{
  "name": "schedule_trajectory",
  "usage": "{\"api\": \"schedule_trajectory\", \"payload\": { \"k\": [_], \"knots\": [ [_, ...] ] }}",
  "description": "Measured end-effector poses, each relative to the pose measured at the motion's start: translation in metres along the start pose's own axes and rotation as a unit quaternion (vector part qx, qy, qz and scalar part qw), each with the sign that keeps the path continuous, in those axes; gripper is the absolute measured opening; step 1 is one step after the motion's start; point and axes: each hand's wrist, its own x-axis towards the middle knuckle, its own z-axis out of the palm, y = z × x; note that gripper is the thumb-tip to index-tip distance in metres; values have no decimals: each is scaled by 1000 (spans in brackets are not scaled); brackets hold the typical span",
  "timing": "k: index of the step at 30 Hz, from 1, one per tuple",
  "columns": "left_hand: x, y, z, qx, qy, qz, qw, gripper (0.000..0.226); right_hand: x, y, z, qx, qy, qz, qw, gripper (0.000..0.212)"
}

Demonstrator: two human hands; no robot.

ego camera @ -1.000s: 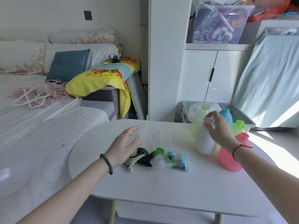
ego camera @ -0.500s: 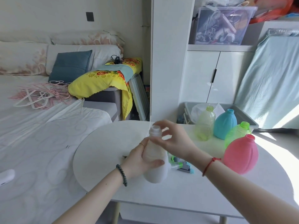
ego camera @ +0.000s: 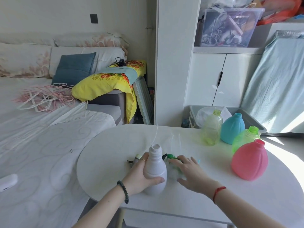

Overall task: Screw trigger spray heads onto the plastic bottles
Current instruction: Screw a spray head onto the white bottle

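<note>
My left hand (ego camera: 141, 176) grips a white plastic bottle (ego camera: 156, 168), upright with its neck uncapped, near the front of the white table (ego camera: 205, 199). My right hand (ego camera: 190, 173) lies with fingers spread over the pile of trigger spray heads (ego camera: 171, 157) just right of the bottle; a green-collared head shows under the fingertips, the rest is mostly hidden. Thin dip tubes rise behind the bottle. At the right stand a pink bottle (ego camera: 249, 162), a green bottle (ego camera: 246, 139), a blue bottle (ego camera: 232, 129) and a pale yellow-green bottle (ego camera: 211, 129), all uncapped.
A bed with pink hangers (ego camera: 44, 97) borders the table's left side. Behind the table stand a white cabinet (ego camera: 213, 79) and a grey bin (ego camera: 246, 116) on the floor. A white device (ego camera: 7, 182) lies on the bed at the left.
My right hand let go of the white bottle's neck and dropped onto the spray heads. My left hand keeps hold of the bottle, which now stands on the table.
</note>
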Motion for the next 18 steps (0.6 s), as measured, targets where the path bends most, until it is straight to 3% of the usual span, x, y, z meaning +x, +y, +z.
{"api": "schedule_trajectory", "payload": {
  "k": [3,8,13,18],
  "knots": [
    [1,-3,3,-12,-8,2,1000,63,-2,7,-2,22,51,-20,998,60],
    [5,-7,3,-11,-24,-8,1000,60,-10,15,-59,216,144,-55,964,48],
    [11,-4,3,-8,-28,-9,1000,60,-17,4,-152,351,286,-27,891,27],
    [12,0,4,1,-25,-3,1000,61,-21,-15,-216,573,233,-46,784,35]
  ]
}}
